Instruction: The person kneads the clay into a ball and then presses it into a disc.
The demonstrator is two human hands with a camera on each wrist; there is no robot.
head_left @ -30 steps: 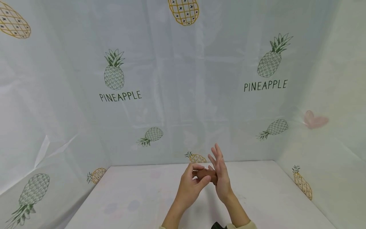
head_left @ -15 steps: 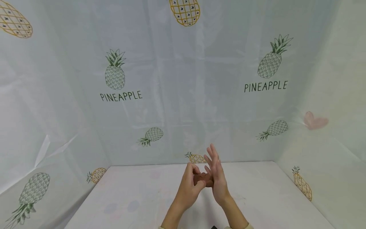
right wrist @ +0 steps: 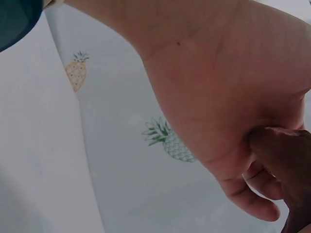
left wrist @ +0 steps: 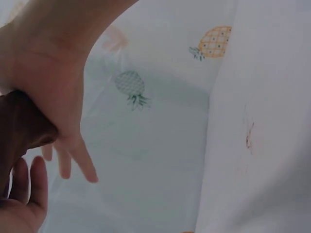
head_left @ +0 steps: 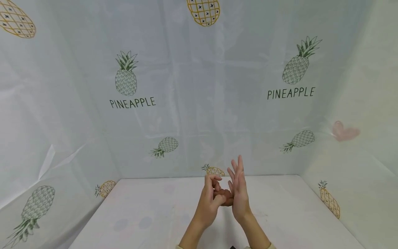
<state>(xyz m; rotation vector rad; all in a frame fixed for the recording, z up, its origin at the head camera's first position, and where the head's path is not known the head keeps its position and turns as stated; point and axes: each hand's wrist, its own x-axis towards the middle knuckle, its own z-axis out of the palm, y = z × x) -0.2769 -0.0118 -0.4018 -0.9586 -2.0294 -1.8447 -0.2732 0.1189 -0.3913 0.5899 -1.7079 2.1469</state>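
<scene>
A lump of brown modelling clay (head_left: 227, 197) is between my two hands, above the table in the head view. My left hand (head_left: 207, 204) holds it from the left, its thumb lying on the near side and its fingers bent over the far side. The index finger stands off the lump. On the other side, my right hand (head_left: 240, 199) is upright with straight fingers, its palm against the clay. Dark and cut off at the left edge, the clay (left wrist: 22, 124) shows in the left wrist view. Part of the clay (right wrist: 289, 158) also appears at the right edge of the right wrist view.
Beneath the hands lies a white table (head_left: 149, 204). A pineapple-print curtain (head_left: 192, 103) encloses its back and both sides. A small reddish-brown smear (left wrist: 249, 136) marks the white surface in the left wrist view.
The clay has turned and sits slightly lower between the hands than one second ago. My left index finger has lifted off it. Both hands shifted left, then my right hand moved back right.
</scene>
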